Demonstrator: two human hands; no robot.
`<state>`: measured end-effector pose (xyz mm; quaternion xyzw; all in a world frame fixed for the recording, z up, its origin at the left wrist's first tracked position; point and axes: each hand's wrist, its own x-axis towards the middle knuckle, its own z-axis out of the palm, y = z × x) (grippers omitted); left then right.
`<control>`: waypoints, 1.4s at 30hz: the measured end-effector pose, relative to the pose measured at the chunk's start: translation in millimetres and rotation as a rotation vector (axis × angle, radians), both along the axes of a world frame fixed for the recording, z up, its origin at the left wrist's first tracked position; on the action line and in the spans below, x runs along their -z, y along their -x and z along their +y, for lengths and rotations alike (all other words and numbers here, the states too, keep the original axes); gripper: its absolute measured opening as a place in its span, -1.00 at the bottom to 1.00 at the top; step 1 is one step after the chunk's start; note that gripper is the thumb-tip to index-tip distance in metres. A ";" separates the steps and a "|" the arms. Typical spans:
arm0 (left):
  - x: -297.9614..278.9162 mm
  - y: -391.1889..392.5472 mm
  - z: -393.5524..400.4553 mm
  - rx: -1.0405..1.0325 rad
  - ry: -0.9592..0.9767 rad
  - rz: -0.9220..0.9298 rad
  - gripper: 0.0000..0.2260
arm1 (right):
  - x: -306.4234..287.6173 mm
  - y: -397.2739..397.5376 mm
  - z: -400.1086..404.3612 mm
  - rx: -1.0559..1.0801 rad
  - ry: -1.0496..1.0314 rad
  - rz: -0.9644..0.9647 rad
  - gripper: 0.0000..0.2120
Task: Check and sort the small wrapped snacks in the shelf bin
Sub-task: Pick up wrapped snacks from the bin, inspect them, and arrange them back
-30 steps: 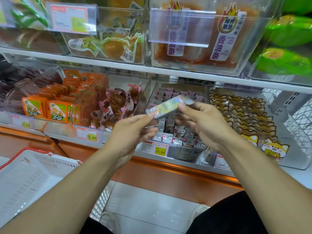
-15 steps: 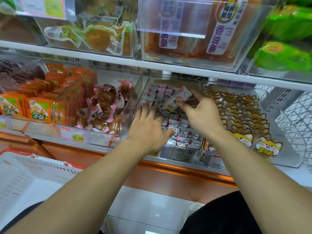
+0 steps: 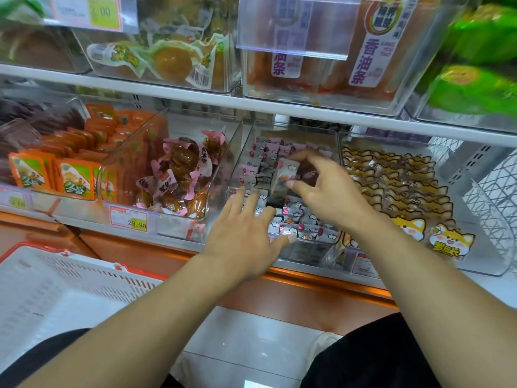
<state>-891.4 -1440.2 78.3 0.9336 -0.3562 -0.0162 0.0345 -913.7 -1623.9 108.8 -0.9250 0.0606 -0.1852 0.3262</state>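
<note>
— Which way does the snack (image 3: 285, 175) in the right hand (image 3: 333, 194) point?

— Its long axis runs up and down in the view, tilted a little, one short end toward the back of the bin (image 3: 282, 249) and the other toward the front. The right hand's fingers (image 3: 303, 156) curl over its top end and the thumb presses its lower end, so it is pinched between them, raised just above the packed rows.

— How does it look?

— A small flat oblong wrapper, silvery and shiny, with a pink patch and an orange mark on the face. It is blurred, so the print cannot be read.

— And the left hand (image 3: 246, 233)?

— One left hand, palm down at the front of the same clear bin, fingers straight and spread, their tips resting on the wrapped snacks in the front rows. It holds nothing.

— How many snacks in the bin?

— Too many and too small to count; they stand on edge in several rows, grey and pink wrappers with little white clouds. One is lifted out of the rows.

— What else is on the shelf (image 3: 167, 99)?

— Left of the bin, a clear bin of brown pieces in pink wrappers (image 3: 179, 175), with a price tag (image 3: 129, 219) reading 29.90. Further left, orange packets (image 3: 74, 177). Right of the bin, packets with a cartoon dog (image 3: 450, 239). A white basket (image 3: 58, 278) with a red rim sits at lower left.
</note>
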 end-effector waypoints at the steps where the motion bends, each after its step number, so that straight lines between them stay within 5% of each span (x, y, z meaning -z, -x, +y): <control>1: 0.3 1.7 1.9 0.001 -0.001 0.014 -0.32 | 0.7 -0.5 1.6 -0.012 0.041 0.022 -0.68; 8: 2.5 5.1 7.2 0.018 0.016 0.038 -0.30 | 4.1 -8.3 8.0 -0.100 0.401 0.357 -0.70; 13: 2.9 1.6 3.0 0.061 0.065 0.034 -0.24 | -1.3 -7.0 6.3 -0.086 0.534 0.430 -0.64; 18: -2.8 -7.5 -6.5 0.138 0.054 0.090 -0.23 | 0.8 -4.1 6.7 -0.033 0.383 0.358 -0.50; 26: -3.6 -10.2 -10.8 0.132 0.007 0.154 -0.18 | 3.2 -4.5 6.5 0.148 0.457 0.366 -0.95; 35: -1.8 -8.3 -1.4 0.149 0.134 0.105 -0.22 | -7.8 4.2 8.5 0.240 -0.076 -0.063 -0.85; 38: -5.1 -5.8 7.3 0.094 0.357 0.144 -0.36 | -21.6 15.6 7.5 0.288 -0.314 -0.255 -0.84; 42: -13.8 -5.5 20.5 -0.150 0.750 0.290 -0.62 | -27.3 26.2 10.6 0.299 -0.695 -0.229 -0.90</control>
